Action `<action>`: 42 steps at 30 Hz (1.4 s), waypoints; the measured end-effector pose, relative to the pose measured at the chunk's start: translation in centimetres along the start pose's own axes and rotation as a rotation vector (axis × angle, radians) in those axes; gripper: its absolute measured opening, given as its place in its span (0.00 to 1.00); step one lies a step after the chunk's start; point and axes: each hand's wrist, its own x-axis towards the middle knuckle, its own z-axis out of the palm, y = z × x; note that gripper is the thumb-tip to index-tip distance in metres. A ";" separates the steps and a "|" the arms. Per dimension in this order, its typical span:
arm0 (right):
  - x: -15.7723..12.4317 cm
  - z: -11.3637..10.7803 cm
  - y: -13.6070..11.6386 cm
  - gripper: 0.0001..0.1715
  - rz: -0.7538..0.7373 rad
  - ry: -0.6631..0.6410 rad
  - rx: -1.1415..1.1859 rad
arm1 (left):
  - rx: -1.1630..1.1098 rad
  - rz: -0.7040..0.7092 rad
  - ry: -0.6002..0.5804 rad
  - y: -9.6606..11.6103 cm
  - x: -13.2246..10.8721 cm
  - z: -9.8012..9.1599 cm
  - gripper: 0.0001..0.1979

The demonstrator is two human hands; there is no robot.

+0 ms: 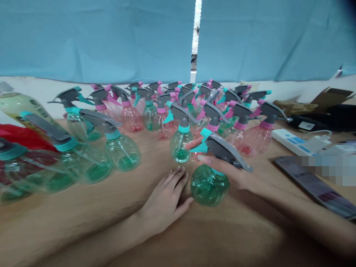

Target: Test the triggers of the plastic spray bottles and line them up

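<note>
A green spray bottle with a turquoise collar and trigger and a grey head is gripped at its neck by my right hand. It is slightly tilted, just above or on the wooden table; I cannot tell which. My left hand lies palm down on the table to the left of that bottle, fingers stretched forward and holding nothing. Just beyond my hands stands another green spray bottle with a turquoise trigger.
Several pink spray bottles and green ones crowd the back. More green spray bottles stand at left, near a pale labelled bottle and red material. At right are a phone, a white power strip and a cardboard box.
</note>
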 end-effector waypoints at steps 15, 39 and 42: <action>0.0 -0.1 0.1 0.15 -0.018 0.009 0.001 | -0.014 0.003 0.006 -0.1 0.0 0.1 0.29; 0.0 -0.1 0.3 0.16 -0.009 -0.001 0.024 | 0.004 -0.004 -0.018 0.0 0.1 -0.2 0.29; 0.0 -0.1 0.4 0.16 -0.004 0.010 0.013 | -0.015 -0.004 0.007 -0.1 0.0 -0.1 0.28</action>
